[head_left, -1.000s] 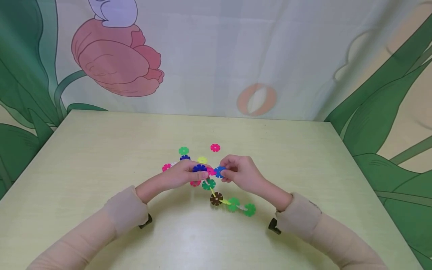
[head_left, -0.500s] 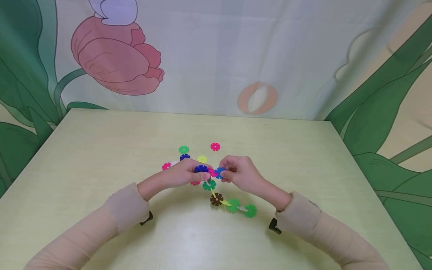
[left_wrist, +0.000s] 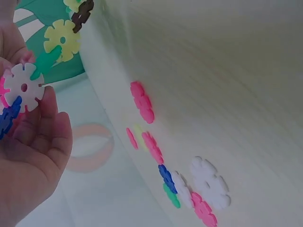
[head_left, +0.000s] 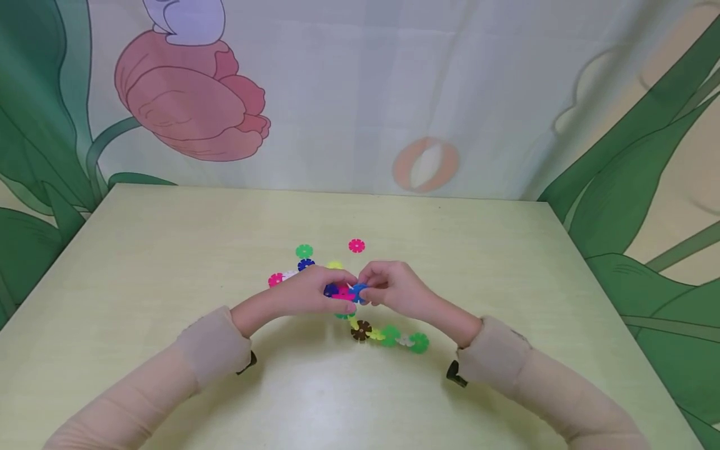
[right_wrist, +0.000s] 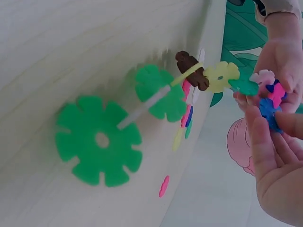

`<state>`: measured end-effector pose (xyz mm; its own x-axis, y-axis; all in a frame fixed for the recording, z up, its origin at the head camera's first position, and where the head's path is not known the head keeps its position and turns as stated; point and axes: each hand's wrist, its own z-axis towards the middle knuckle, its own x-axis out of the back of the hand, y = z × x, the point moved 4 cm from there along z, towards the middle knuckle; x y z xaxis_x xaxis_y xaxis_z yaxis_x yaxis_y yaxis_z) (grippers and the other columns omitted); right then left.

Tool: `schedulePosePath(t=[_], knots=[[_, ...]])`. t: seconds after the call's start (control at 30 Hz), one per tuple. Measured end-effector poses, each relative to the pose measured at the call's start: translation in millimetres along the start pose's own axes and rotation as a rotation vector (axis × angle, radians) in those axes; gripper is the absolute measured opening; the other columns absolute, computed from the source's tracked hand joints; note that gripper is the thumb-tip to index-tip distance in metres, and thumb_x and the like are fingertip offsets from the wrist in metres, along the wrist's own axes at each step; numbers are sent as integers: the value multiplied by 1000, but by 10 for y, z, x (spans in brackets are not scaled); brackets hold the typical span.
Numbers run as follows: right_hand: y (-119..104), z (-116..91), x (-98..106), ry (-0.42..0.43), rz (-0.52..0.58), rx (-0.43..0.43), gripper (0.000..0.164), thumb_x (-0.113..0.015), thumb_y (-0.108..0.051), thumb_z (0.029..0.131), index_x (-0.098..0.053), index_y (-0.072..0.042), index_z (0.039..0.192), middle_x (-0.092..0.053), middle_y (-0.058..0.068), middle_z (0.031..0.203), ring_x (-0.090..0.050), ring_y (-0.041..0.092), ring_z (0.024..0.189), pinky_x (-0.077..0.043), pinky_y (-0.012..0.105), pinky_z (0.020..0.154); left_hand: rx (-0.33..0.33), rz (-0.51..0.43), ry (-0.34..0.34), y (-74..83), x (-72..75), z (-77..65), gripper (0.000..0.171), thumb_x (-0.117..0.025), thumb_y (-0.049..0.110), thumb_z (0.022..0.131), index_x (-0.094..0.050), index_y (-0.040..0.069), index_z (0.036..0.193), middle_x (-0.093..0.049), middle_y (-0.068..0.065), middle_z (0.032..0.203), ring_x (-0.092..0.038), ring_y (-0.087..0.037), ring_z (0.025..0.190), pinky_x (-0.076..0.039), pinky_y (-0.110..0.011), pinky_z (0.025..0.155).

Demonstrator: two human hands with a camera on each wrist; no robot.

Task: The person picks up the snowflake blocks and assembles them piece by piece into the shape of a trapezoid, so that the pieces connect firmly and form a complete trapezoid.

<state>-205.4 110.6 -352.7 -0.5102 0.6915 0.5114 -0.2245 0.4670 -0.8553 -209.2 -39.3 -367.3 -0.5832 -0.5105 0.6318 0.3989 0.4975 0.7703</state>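
Both hands meet over the table at a chain of slotted plastic snowflake discs. My left hand [head_left: 306, 290] holds the chain's upper end between thumb and fingers, around a white disc [left_wrist: 23, 87], a dark blue one and a pink disc [right_wrist: 278, 92]. With thumb and index finger my right hand [head_left: 399, 290] pinches a blue disc [head_left: 357, 292] against the pink one. From the left hand the chain runs down to the right through a green disc, a yellow disc [right_wrist: 221, 76] and a brown disc [head_left: 362, 330], ending in a large green disc [right_wrist: 99, 142].
Loose discs lie on the table [head_left: 169, 250] behind the left hand: a green disc [head_left: 304, 250], a dark blue disc [head_left: 306, 265], a pink disc [head_left: 275, 280], white ones and others. Another pink disc [head_left: 357, 245] lies farther back. A printed curtain [head_left: 326, 94] hangs behind.
The right hand has moved slightly left with the blue disc, closer to the left hand. The left thumb has shifted lower, and the held dark blue and pink discs have turned.
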Motion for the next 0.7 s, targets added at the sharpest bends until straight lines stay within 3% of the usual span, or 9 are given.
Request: schedulePosePath(t=[0.13,0.23,0.47,0.6,0.7], knots=[[59,50,49,-31,-67,-3,9,-61,-7,82,-59,-2,90,-65,12,85,-63,23,78,-51,28,71,2,53,18,-61,-6,-30,21,-63,29,80,-63,17,97,-50,7,65,-44,-9,60,-35,-21,54],[161,130,159,7,-157,-54,11,-62,-9,81,-61,-4,92,-65,9,89,-61,17,82,-50,28,76,29,70,35,-127,23,-87,19,-62,30,80,-63,19,96,-48,7,65,-44,-9,61,-35,-22,55],[540,368,446,104,-271,-194,24,-62,-11,81,-58,-3,103,-60,12,103,-57,22,86,-48,29,73,53,26,62,-235,103,-235,8,-61,30,81,-61,22,83,-50,6,68,-45,-10,63,-39,-23,56],[691,475,526,99,-330,-236,31,-63,-13,81,-56,-4,110,-55,16,112,-55,27,92,-47,33,78,66,23,67,-272,122,-277,13,-61,29,82,-57,20,74,-45,7,62,-41,-9,59,-36,-23,54],[744,553,539,87,-397,-245,34,-63,-14,80,-55,-6,113,-53,15,114,-52,28,99,-44,38,85,70,11,71,-297,133,-299,11,-61,28,81,-59,18,77,-44,7,61,-42,-10,60,-36,-23,54]])
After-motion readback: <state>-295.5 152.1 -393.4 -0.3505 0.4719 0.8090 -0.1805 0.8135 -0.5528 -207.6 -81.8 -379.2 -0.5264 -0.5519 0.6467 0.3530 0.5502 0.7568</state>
